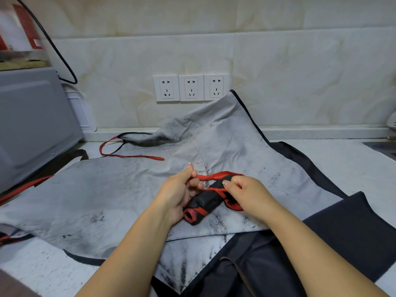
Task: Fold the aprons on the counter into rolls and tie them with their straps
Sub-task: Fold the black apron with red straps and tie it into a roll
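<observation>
A small black roll of apron with red trim (205, 205) lies on top of a spread-out grey apron (107, 196) in the middle of the counter. Red strap (216, 175) loops over the roll's far end. My left hand (182, 189) sits at the roll's left side and pinches the strap between its fingers. On the roll's right end, my right hand (246, 191) grips the red strap, thumb on the black cloth. The grey apron is stained dark and has black edging; its own red strap (128, 155) trails at the back left.
A grey appliance (32, 125) stands at the left. Three wall sockets (190, 87) sit on the tiled wall behind. A dark apron (321, 243) lies at the front right under my right forearm. A sink edge (383, 146) shows at the far right.
</observation>
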Demonstrator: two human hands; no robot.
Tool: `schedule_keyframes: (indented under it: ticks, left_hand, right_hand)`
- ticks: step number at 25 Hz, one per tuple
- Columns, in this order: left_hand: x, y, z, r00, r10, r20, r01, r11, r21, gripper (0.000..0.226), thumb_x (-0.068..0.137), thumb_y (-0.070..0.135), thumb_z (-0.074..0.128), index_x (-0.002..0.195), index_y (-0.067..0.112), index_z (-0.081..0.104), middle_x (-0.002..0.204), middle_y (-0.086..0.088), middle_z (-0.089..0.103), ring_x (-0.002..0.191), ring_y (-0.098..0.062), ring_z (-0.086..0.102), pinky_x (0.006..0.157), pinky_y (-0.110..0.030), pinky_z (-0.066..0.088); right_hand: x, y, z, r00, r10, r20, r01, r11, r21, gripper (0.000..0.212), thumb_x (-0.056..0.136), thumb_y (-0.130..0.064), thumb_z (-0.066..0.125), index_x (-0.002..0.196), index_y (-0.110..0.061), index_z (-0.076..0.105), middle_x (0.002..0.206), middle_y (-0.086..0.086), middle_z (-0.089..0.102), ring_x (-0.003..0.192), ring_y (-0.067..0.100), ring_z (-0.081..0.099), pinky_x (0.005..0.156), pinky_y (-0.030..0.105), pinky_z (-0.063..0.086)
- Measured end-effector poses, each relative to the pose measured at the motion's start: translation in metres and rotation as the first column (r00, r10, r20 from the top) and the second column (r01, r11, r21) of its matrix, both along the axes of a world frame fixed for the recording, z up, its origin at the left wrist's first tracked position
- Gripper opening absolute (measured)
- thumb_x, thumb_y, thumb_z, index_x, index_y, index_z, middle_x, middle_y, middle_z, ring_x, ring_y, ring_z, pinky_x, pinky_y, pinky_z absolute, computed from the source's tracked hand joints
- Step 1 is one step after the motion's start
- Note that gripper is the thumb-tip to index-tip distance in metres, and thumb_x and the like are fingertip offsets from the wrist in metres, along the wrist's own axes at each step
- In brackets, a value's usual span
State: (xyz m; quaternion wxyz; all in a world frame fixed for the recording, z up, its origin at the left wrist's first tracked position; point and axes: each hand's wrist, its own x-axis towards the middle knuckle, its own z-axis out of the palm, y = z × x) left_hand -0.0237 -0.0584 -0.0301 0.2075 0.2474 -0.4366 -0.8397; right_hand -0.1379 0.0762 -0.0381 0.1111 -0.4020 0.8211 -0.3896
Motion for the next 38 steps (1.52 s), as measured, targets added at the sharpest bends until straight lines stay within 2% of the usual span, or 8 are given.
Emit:
schedule_keyframes:
  ticks: [4, 11, 16, 21, 23, 26, 32, 38]
  left_hand:
    - [0.001, 0.002, -0.003, 0.994, -0.071, 0.083, 0.093, 0.949, -0.301, 0.028, 0.100, 0.032, 0.049, 0.083, 0.013, 0.061, 0.060, 0.003, 0.055, 0.057, -0.008, 0.055, 0.052, -0.016, 0.039]
    - [0.007, -0.001, -0.005, 0.944, -0.328, 0.045, 0.305, 0.808, -0.504, 0.027, 0.084, -0.010, 0.060, 0.105, 0.005, 0.068, 0.081, -0.005, 0.070, 0.079, -0.011, 0.065, 0.080, -0.019, 0.050]
    - [0.004, 0.003, -0.006, 0.980, -0.114, 0.165, 0.201, 0.516, -0.833, 0.004, 0.082, 0.019, 0.077, 0.085, 0.016, 0.074, 0.075, 0.003, 0.070, 0.073, -0.003, 0.059, 0.076, -0.019, 0.047]
    - [0.007, 0.002, -0.005, 0.988, -0.063, 0.143, 0.156, 0.446, -0.882, 0.008, 0.090, 0.019, 0.069, 0.088, 0.021, 0.076, 0.090, 0.009, 0.075, 0.091, -0.006, 0.069, 0.090, -0.026, 0.051]
    - [0.007, 0.006, -0.004, 0.989, -0.086, 0.118, 0.143, 0.402, -0.904, 0.011, 0.091, 0.015, 0.067, 0.086, 0.021, 0.076, 0.090, 0.012, 0.073, 0.092, -0.004, 0.067, 0.089, -0.021, 0.050]
    - [0.006, 0.005, -0.003, 0.995, -0.048, 0.086, 0.096, 0.290, -0.952, 0.017, 0.091, 0.018, 0.067, 0.085, 0.033, 0.072, 0.087, 0.018, 0.071, 0.093, -0.004, 0.063, 0.088, -0.019, 0.046]
    - [0.003, 0.009, 0.000, 0.996, -0.050, 0.074, 0.085, 0.786, -0.612, 0.012, 0.092, 0.014, 0.064, 0.084, 0.013, 0.074, 0.072, 0.001, 0.071, 0.075, -0.010, 0.065, 0.073, -0.016, 0.051]
    - [0.007, 0.005, 0.002, 0.985, -0.115, 0.127, 0.153, 0.928, -0.340, 0.012, 0.089, 0.010, 0.065, 0.088, 0.000, 0.073, 0.079, -0.010, 0.073, 0.067, -0.017, 0.066, 0.067, -0.024, 0.055]
  right_hand:
    - [0.008, -0.002, 0.001, 0.997, 0.072, -0.010, -0.073, 0.987, -0.143, 0.042, 0.092, -0.027, 0.059, 0.055, -0.017, 0.043, 0.073, -0.007, 0.044, 0.061, 0.003, 0.044, 0.062, 0.016, 0.034]
    - [0.012, -0.001, 0.006, 0.919, 0.225, 0.325, -0.127, 0.946, -0.298, 0.035, 0.092, -0.022, 0.060, 0.058, -0.022, 0.069, 0.095, -0.006, 0.057, 0.071, 0.001, 0.053, 0.066, 0.023, 0.039]
    - [0.016, -0.003, 0.004, 0.839, 0.248, 0.484, -0.038, 0.915, -0.402, 0.028, 0.095, -0.025, 0.057, 0.071, -0.016, 0.070, 0.083, 0.004, 0.059, 0.071, 0.011, 0.051, 0.060, 0.023, 0.036]
    - [0.014, -0.009, 0.005, 0.662, 0.292, 0.691, 0.128, 0.863, -0.488, 0.030, 0.096, 0.001, 0.043, 0.110, -0.014, 0.065, 0.085, 0.000, 0.067, 0.059, 0.010, 0.053, 0.051, 0.020, 0.040]
    - [0.013, -0.011, 0.001, 0.733, 0.264, 0.627, 0.085, 0.879, -0.468, 0.039, 0.094, 0.009, 0.043, 0.119, -0.014, 0.062, 0.089, -0.001, 0.067, 0.064, 0.008, 0.056, 0.058, 0.019, 0.048]
    - [0.009, -0.008, 0.002, 0.994, -0.010, 0.109, 0.045, 0.946, -0.320, 0.022, 0.091, -0.008, 0.060, 0.104, -0.022, 0.071, 0.094, -0.006, 0.063, 0.078, 0.001, 0.059, 0.076, 0.014, 0.047]
    - [-0.001, 0.006, 0.012, 0.991, -0.067, -0.116, 0.039, 0.974, -0.222, 0.013, 0.093, -0.019, 0.059, 0.080, -0.022, 0.058, 0.101, -0.008, 0.049, 0.088, 0.001, 0.052, 0.073, 0.001, 0.034]
    - [0.009, 0.009, 0.017, 0.991, 0.130, -0.018, -0.131, 0.975, -0.182, 0.014, 0.093, -0.016, 0.058, 0.079, -0.018, 0.060, 0.110, -0.015, 0.054, 0.094, -0.009, 0.053, 0.078, 0.004, 0.036]
